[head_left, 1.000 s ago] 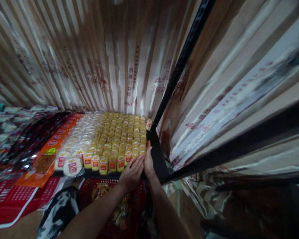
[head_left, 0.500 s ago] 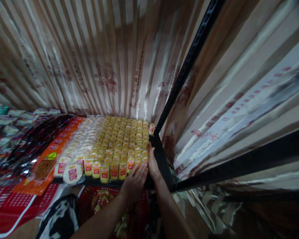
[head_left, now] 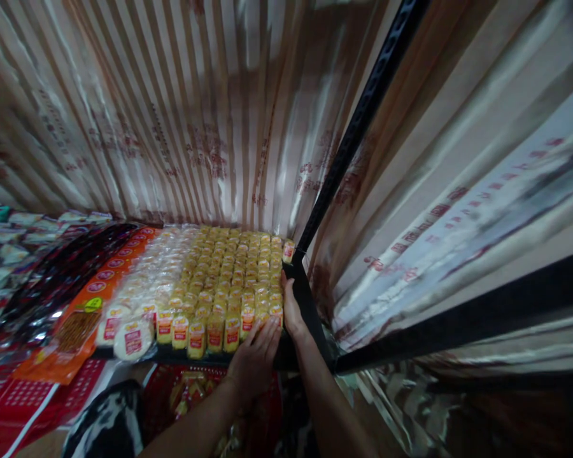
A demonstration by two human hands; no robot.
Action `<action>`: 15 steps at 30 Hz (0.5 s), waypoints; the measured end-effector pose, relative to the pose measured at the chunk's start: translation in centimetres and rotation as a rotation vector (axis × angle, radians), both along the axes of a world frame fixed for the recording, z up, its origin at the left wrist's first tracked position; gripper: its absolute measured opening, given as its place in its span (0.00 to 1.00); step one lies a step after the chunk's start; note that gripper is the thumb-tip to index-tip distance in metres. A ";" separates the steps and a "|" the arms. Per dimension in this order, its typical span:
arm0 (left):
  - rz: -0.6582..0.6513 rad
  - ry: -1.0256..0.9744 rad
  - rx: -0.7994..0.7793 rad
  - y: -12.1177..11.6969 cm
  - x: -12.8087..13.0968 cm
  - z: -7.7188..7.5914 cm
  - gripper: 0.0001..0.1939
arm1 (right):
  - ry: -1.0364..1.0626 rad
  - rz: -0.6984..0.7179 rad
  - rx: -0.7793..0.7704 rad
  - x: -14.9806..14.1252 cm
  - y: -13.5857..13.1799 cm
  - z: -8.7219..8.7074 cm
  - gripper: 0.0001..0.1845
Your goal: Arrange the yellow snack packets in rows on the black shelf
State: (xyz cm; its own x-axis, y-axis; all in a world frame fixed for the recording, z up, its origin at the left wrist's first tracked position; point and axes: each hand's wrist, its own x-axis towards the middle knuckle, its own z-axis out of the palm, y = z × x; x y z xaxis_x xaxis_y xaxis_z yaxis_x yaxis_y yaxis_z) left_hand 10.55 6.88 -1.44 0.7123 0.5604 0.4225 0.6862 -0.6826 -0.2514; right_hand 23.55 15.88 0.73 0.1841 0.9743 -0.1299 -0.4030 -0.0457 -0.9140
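Note:
Rows of small yellow wrapped cakes (head_left: 224, 273) with red labels stand tightly packed on a black shelf (head_left: 310, 312). My left hand (head_left: 255, 350) lies with fingers extended against the front of the rightmost rows. Along the right side of the block, my right hand (head_left: 292, 308) rests flat, fingers pointing to the back. Both hands press on the cakes from outside, and neither grips one. A lone yellow cake (head_left: 288, 251) stands at the back right corner by the post. To the left are clear-wrapped round white cakes (head_left: 134, 337).
Orange snack bags (head_left: 102, 273), dark shiny packets (head_left: 62, 273) and pale packets (head_left: 9, 248) lie farther left. A black post (head_left: 348, 152) rises at the shelf corner before draped striped sheeting (head_left: 210, 114). Below are a red basket (head_left: 23, 388) and yellow packs (head_left: 191, 391).
The view has shifted slightly, so the shelf goods sit a little lower and farther left. Both hands keep their places against the cakes, with little visible movement.

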 end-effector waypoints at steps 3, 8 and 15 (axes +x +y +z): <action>0.000 -0.012 0.006 0.0 0.0 0.0 0.30 | -0.009 -0.045 0.004 0.3 0.8 -0.5 0.40; 0.011 -0.016 0.007 0.1 0.2 -0.3 0.30 | -0.038 0.011 0.038 0.5 2.1 -1.7 0.40; 0.007 -0.013 0.014 0.0 0.2 -0.5 0.30 | -0.141 -0.085 0.036 2.2 3.0 -1.1 0.37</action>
State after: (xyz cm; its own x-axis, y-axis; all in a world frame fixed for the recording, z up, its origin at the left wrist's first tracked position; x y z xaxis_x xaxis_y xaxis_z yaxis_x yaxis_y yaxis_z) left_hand 10.71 6.86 -1.94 0.7026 0.5594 0.4398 0.6943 -0.6743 -0.2516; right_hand 25.73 18.88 -0.37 0.2800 0.9580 -0.0621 -0.2713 0.0169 -0.9623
